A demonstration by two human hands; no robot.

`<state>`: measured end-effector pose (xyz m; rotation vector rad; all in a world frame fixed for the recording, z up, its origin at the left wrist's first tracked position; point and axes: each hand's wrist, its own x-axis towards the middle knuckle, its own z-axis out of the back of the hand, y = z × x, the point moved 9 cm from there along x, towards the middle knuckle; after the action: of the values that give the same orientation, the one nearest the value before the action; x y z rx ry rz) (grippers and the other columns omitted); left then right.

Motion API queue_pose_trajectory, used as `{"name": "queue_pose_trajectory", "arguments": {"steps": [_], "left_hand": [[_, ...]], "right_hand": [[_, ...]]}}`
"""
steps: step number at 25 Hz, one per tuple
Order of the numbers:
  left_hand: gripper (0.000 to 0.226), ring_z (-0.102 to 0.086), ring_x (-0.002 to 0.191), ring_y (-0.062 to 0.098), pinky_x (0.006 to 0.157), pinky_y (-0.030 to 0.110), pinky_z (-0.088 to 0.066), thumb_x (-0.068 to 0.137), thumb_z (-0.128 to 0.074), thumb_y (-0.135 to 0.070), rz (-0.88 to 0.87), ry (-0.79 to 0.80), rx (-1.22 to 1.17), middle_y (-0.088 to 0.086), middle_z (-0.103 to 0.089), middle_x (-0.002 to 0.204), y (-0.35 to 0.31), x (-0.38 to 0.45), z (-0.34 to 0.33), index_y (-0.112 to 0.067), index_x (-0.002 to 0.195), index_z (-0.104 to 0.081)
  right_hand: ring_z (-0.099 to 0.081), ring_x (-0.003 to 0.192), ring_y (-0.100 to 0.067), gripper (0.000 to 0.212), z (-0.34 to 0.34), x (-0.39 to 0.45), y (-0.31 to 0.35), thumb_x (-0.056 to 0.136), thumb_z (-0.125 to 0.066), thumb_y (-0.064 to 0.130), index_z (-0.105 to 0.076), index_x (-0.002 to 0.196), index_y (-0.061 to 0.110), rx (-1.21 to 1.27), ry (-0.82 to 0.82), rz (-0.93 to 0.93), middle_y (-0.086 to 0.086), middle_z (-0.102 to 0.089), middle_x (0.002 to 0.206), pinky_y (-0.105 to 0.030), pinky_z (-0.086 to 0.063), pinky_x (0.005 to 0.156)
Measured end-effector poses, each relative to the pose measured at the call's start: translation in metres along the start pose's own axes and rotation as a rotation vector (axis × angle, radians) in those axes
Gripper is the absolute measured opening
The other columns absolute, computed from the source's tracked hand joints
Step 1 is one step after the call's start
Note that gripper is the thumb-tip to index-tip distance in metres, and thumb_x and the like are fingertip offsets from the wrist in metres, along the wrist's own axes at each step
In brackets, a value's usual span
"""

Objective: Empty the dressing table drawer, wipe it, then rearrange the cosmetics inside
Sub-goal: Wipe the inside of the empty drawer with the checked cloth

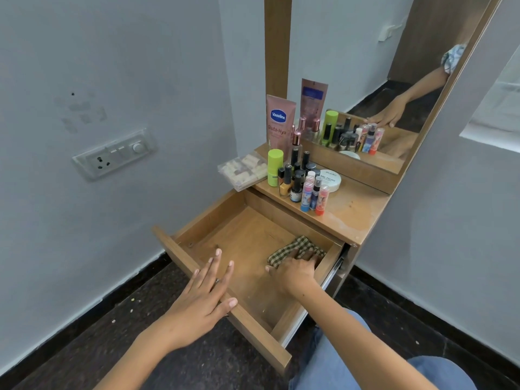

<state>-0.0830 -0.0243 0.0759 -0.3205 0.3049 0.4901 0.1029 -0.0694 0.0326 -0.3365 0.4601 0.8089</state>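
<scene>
- Your right hand (295,273) presses checked cloth (292,250) on drawer (247,240) floor, fingers curled on it.
- Your left hand (202,296) rests on front edge, fingers straight, spread.
- Cosmetics (298,178) on tabletop (354,212).

Both forearms bare, no sleeves. Left hand (197,302) w/ thin ring (217,280) on one finger. Blue jeans (332,361) on legs, lower right.
</scene>
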Motion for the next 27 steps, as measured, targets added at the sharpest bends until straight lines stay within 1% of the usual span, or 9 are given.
{"name": "queue_pose_trajectory", "arguments": {"steps": [6, 11, 13, 15, 17, 19, 21, 24, 27], "left_hand": [[0.067, 0.048, 0.125, 0.001, 0.107, 0.028, 0.024, 0.088, -0.004, -0.062, -0.006, -0.021, -0.018, -0.012, 0.057, 0.132, 0.0, 0.001, -0.001, -0.038, 0.136, 0.035], [0.065, 0.046, 0.127, 0.002, 0.108, 0.028, 0.024, 0.092, -0.009, -0.059, -0.008, -0.019, -0.033, -0.01, 0.056, 0.134, 0.0, 0.0, 0.0, -0.038, 0.137, 0.033], [0.064, 0.047, 0.126, 0.002, 0.108, 0.027, 0.024, 0.094, -0.011, -0.057, -0.008, -0.015, -0.036, -0.011, 0.056, 0.133, -0.001, -0.001, 0.001, -0.038, 0.136, 0.033], [0.066, 0.047, 0.126, 0.002, 0.107, 0.027, 0.024, 0.095, -0.013, -0.057, -0.005, -0.011, -0.042, -0.011, 0.056, 0.133, -0.002, -0.002, 0.001, -0.036, 0.136, 0.034], [0.069, 0.046, 0.126, 0.003, 0.107, 0.025, 0.024, 0.095, -0.013, -0.056, 0.012, -0.012, -0.04, -0.01, 0.055, 0.134, -0.002, -0.002, 0.002, -0.03, 0.136, 0.036], [0.074, 0.044, 0.128, 0.003, 0.107, 0.024, 0.023, 0.094, -0.012, -0.059, 0.048, -0.025, -0.018, -0.008, 0.054, 0.136, 0.0, -0.003, 0.004, -0.023, 0.135, 0.039], [0.078, 0.042, 0.13, 0.005, 0.11, 0.025, 0.021, 0.09, -0.008, -0.062, 0.092, -0.037, 0.015, -0.006, 0.053, 0.137, 0.001, -0.006, 0.005, -0.019, 0.136, 0.038], [0.078, 0.039, 0.132, 0.007, 0.111, 0.025, 0.019, 0.087, -0.005, -0.062, 0.133, -0.052, 0.04, -0.006, 0.05, 0.138, 0.0, -0.01, 0.006, -0.019, 0.138, 0.035], [0.078, 0.037, 0.134, 0.006, 0.111, 0.025, 0.018, 0.087, -0.006, -0.063, 0.128, -0.055, 0.031, -0.007, 0.049, 0.14, 0.0, -0.01, 0.006, -0.02, 0.139, 0.034]], "right_hand": [[0.009, 0.141, -0.051, 0.077, -0.003, 0.012, 0.016, 0.099, -0.02, 0.054, 0.004, 0.15, 0.002, 0.053, -0.05, 0.187, -0.032, 0.011, 0.153, -0.056, 0.002, 0.115], [0.0, 0.147, -0.033, 0.059, -0.003, 0.015, 0.058, 0.1, -0.033, 0.038, -0.018, 0.148, 0.008, 0.079, -0.051, 0.559, -0.017, -0.002, 0.159, -0.048, -0.008, 0.119], [-0.006, 0.148, -0.026, 0.051, -0.015, 0.005, 0.062, 0.101, -0.036, 0.032, -0.026, 0.147, 0.014, 0.089, 0.043, 0.737, -0.009, -0.006, 0.161, -0.046, -0.013, 0.119], [-0.01, 0.147, -0.019, 0.044, -0.019, -0.004, 0.056, 0.101, -0.038, 0.026, -0.033, 0.144, 0.022, 0.158, 0.148, 0.842, 0.002, -0.01, 0.16, -0.042, -0.012, 0.12], [-0.006, 0.147, -0.016, 0.051, -0.019, -0.006, 0.05, 0.101, -0.039, 0.017, -0.024, 0.149, 0.024, 0.145, 0.137, 0.859, 0.004, -0.007, 0.161, -0.038, -0.009, 0.119], [0.007, 0.147, -0.018, 0.065, -0.023, -0.009, 0.058, 0.098, -0.04, 0.009, -0.007, 0.152, 0.022, -0.011, 0.077, 0.847, 0.001, 0.006, 0.16, -0.043, -0.006, 0.12], [0.013, 0.147, -0.021, 0.071, -0.027, -0.01, 0.081, 0.096, -0.041, 0.005, 0.0, 0.152, 0.02, -0.113, 0.034, 0.857, -0.001, 0.012, 0.16, -0.047, -0.006, 0.12], [0.009, 0.147, -0.021, 0.07, -0.019, -0.012, 0.114, 0.095, -0.04, 0.001, -0.006, 0.153, 0.019, -0.036, 0.018, 0.911, -0.002, 0.007, 0.161, -0.044, -0.007, 0.121], [-0.009, 0.148, -0.025, 0.065, -0.015, -0.016, 0.113, 0.095, -0.038, 0.003, -0.018, 0.151, 0.029, 0.005, 0.042, 0.887, 0.0, -0.002, 0.161, -0.046, -0.018, 0.118]]}}
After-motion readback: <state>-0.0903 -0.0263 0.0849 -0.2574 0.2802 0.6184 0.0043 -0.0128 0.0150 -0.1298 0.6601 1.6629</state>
